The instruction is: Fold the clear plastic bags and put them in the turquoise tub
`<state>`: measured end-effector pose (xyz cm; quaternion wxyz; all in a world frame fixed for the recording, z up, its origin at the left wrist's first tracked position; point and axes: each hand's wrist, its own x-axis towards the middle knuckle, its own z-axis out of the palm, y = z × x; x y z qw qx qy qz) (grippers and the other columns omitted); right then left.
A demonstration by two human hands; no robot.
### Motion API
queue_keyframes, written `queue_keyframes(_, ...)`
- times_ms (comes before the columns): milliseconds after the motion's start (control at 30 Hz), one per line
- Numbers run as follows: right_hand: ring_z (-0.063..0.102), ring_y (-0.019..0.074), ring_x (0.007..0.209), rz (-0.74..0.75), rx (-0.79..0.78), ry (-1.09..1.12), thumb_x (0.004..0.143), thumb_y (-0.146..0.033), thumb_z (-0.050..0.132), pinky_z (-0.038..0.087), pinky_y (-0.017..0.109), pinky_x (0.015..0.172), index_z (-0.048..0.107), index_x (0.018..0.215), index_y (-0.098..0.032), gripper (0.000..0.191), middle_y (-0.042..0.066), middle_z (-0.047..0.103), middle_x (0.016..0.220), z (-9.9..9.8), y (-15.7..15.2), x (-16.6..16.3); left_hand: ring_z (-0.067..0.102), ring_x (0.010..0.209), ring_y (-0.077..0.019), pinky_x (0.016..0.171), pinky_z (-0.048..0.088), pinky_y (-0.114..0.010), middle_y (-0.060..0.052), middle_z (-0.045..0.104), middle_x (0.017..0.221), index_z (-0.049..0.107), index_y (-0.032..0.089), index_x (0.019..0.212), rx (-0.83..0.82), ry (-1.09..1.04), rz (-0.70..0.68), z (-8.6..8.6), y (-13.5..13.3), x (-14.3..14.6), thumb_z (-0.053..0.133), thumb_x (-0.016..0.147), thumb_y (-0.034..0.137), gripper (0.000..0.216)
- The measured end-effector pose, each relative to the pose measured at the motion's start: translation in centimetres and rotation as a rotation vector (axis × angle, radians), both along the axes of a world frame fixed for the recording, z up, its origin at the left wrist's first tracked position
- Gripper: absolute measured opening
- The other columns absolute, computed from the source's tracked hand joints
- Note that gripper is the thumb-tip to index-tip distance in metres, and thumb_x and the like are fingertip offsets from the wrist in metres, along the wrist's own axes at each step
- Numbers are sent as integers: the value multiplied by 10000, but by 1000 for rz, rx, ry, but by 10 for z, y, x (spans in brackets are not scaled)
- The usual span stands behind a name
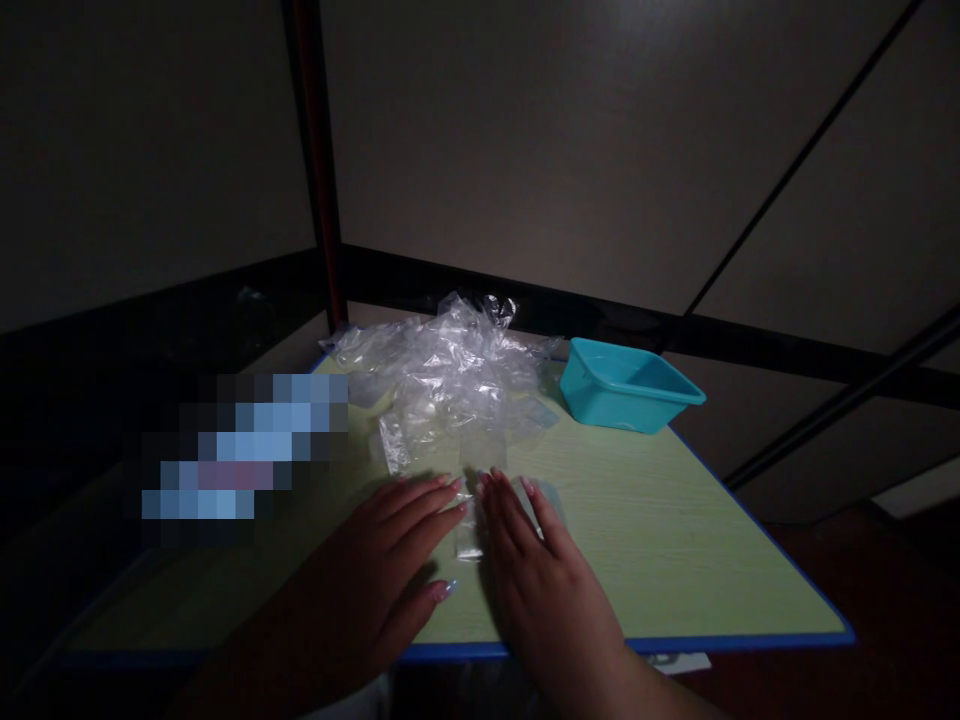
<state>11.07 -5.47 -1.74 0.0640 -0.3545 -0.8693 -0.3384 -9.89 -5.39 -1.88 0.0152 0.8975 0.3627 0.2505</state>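
Note:
My left hand (pixel 382 555) lies flat on the pale green table (pixel 675 540), fingers stretched out. My right hand (pixel 532 560) lies flat beside it, fingers also extended. Between and under the fingertips of both hands sits a small clear plastic bag (pixel 466 535), pressed against the tabletop. Just beyond the hands is a loose heap of several clear plastic bags (pixel 450 380).
A teal plastic tub (pixel 630 385) stands at the far right of the table. The table has a blue edge (pixel 735 640) near me. A blurred-out patch covers something at the left. Dark walls and a post stand behind.

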Motion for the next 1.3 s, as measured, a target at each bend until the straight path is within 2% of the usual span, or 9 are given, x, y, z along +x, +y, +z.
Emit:
queue_keyframes(167,373,313,1280,25,5,10,828,-228,446,41,462,1131,572,1210,-12,457,177,514,1317,-1,1,0,318,1308,-264,1045,353,-460,-31,393,1410,545,289,1228,-33,55,-34,7,-2,2,514,856,188,387)
queue_keyframes(400,381,317,1271,39,2,42,814,-209,463,32,456,1130,565,1206,16,463,191,519,1305,-1,0,-2,345,1288,-266,1007,391,-459,-27,445,1387,553,283,1236,2,77,-81,2,6,1,537,860,225,381)
queue_keyframes(567,413,289,1252,-1,-53,103,860,-193,436,163,466,1097,530,1247,-15,436,168,520,1312,5,1,3,382,1271,-249,1012,368,-460,-7,531,1319,574,282,1212,-19,116,-120,2,10,0,514,886,244,334)
queue_keyframes(700,462,249,1218,-54,-127,208,906,-160,392,276,523,1036,504,1277,-111,391,105,533,1315,8,6,24,416,1257,-239,1024,342,-458,15,575,1274,570,293,1212,-38,103,-128,5,8,1,530,883,257,333)
queue_keyframes(800,488,232,1196,-25,-146,295,910,-186,422,336,507,1009,497,1284,-150,383,98,552,1297,7,5,44,446,1240,-228,1034,328,-431,4,600,1244,561,285,1230,-49,63,-116,8,6,1,541,878,242,355)
queue_keyframes(1000,434,269,1246,47,-150,303,847,-230,513,367,509,995,559,1219,-183,378,118,494,1342,2,-22,74,440,1251,-235,1018,339,-437,-5,581,1269,553,273,1238,-53,107,-135,7,7,1,504,900,262,342)
queue_keyframes(1167,444,329,1236,-20,-105,271,828,-285,527,426,542,912,530,1273,-208,451,139,434,1391,-13,-34,81,431,1260,-233,1016,338,-442,-13,568,1284,514,281,1279,-65,122,-118,10,6,1,504,904,263,375)
queue_keyframes(1300,451,317,1235,-53,-113,243,838,-281,498,423,545,920,517,1286,-183,459,128,449,1383,-19,-33,79,451,1246,-224,1024,332,-423,-5,584,1266,535,297,1258,-82,86,-115,14,4,2,529,887,228,378)
